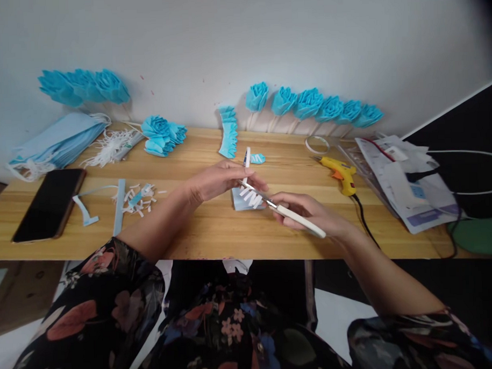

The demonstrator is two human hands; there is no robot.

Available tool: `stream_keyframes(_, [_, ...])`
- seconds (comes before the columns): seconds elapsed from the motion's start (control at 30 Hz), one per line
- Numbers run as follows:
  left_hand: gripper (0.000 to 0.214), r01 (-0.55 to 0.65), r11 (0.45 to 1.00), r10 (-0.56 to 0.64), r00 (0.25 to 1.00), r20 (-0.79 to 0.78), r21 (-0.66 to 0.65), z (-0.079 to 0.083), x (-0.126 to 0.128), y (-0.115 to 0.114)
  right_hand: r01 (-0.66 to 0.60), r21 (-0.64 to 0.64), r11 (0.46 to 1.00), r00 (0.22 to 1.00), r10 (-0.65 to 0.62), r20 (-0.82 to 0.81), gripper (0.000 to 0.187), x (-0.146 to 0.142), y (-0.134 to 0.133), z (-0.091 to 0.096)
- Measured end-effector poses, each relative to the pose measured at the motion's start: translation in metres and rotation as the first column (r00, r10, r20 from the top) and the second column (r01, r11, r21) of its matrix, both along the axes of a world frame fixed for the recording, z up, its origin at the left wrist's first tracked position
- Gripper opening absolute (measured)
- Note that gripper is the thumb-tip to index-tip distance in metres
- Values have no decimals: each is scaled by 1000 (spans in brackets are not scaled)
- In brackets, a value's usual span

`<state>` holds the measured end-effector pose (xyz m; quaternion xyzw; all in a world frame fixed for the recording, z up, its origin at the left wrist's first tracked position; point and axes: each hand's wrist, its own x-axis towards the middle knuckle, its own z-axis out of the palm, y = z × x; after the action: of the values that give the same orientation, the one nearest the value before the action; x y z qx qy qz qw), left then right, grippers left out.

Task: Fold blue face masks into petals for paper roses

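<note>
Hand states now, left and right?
Left hand: closed, pinching the blue fringed piece.
Right hand: closed on the scissors.

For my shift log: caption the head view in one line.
Right hand works white-handled scissors at a blue piece held by the left hand over a wooden table.

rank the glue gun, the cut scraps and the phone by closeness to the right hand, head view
1. glue gun, just right of the right hand holding scissors
2. cut scraps, left, beyond the left hand pinching a mask piece
3. phone, far left on the table
</note>
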<state>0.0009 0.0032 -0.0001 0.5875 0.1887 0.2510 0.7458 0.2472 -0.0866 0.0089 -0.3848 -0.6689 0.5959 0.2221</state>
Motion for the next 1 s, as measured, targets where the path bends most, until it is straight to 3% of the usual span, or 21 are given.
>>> stream_keyframes(0.2, [47,12,998,-11,1000,-27,58,2,1,-1,-61,183,981,985,30,170,51,0,3,4])
stream_keyframes(0.37, [44,-79,997,79,997,-5,16,0,3,-2,-58,229,972,939,-25,342,48,-4,-1,8])
stream_keyframes(0.53, [44,-173,984,175,979,103,-34,-3,2,3,-126,231,965,917,24,397,42,-15,-11,11])
stream_keyframes(0.7, [44,-80,997,82,990,116,-21,-3,1,3,-23,63,998,965,6,262,46,-1,-4,15])
stream_keyframes(1.0, [47,75,997,-75,992,102,0,1,1,-3,-118,-200,973,993,120,-1,50,7,5,8])
